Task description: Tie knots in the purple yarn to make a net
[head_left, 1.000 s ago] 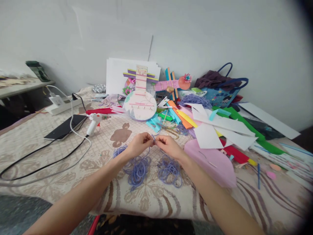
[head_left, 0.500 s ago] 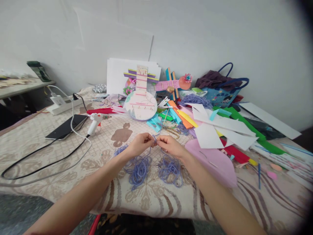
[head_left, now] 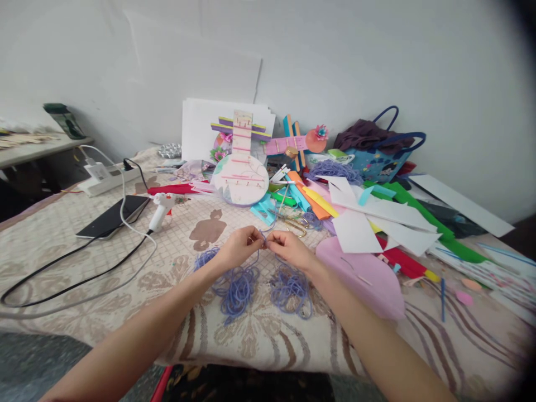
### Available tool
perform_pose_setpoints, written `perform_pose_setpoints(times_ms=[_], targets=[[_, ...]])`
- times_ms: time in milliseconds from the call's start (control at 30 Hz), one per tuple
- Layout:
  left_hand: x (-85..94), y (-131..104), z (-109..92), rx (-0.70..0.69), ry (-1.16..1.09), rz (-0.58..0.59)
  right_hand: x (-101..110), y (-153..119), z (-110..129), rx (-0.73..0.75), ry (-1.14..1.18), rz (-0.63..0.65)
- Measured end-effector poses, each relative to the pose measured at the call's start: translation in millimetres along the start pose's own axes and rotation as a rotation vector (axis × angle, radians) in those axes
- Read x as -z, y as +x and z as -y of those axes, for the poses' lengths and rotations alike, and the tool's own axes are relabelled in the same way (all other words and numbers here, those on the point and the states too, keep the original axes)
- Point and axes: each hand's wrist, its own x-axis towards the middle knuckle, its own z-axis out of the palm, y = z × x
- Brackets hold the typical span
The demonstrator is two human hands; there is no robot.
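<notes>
My left hand (head_left: 243, 244) and my right hand (head_left: 287, 247) meet fingertip to fingertip above the middle of the table, both pinching purple-blue yarn (head_left: 268, 229). A strand runs up and away from the fingers, and others hang down from them. One loose yarn pile (head_left: 237, 293) lies below my left hand and another yarn pile (head_left: 292, 291) below my right. The exact shape of the yarn between the fingertips is too small to make out.
A white glue gun (head_left: 161, 211), a black tablet (head_left: 113, 216) and a power strip (head_left: 111, 180) with cables lie left. Behind stands a round-bodied paper craft (head_left: 240, 180). White paper pieces (head_left: 355, 231), a pink sheet (head_left: 360, 276) and a blue bag (head_left: 377, 163) are at right.
Both hands stay close together on the yarn, with hardly any movement of the fingers. The whole view has shifted very slightly.
</notes>
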Motion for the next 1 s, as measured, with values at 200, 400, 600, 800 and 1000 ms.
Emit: perform_pose_setpoints(times_ms=[200, 400, 600, 800, 1000], targets=[[4.7, -2.0, -8.3, 0.002, 0.119, -0.041, -3.7, 1.7, -4.8, 0.07, -0.091, -0.104], [8.4, -2.5, -12.3, 0.029, 0.096, -0.025, -8.2, 3.3, -9.6, 0.056, -0.103, -0.231], [2.4, -10.0, -19.0, -0.102, 0.221, -0.001, -15.9, 2.0, -7.0, -0.145, 0.301, -0.261], [-1.0, -13.0, -23.9, -0.265, 0.418, 0.002, -19.6, 1.8, -3.7, -0.246, 0.553, -0.21], [15.8, -10.2, -24.5, -0.164, 0.324, 0.078, -20.3, 2.4, -5.0, -0.224, 0.574, -0.233]])
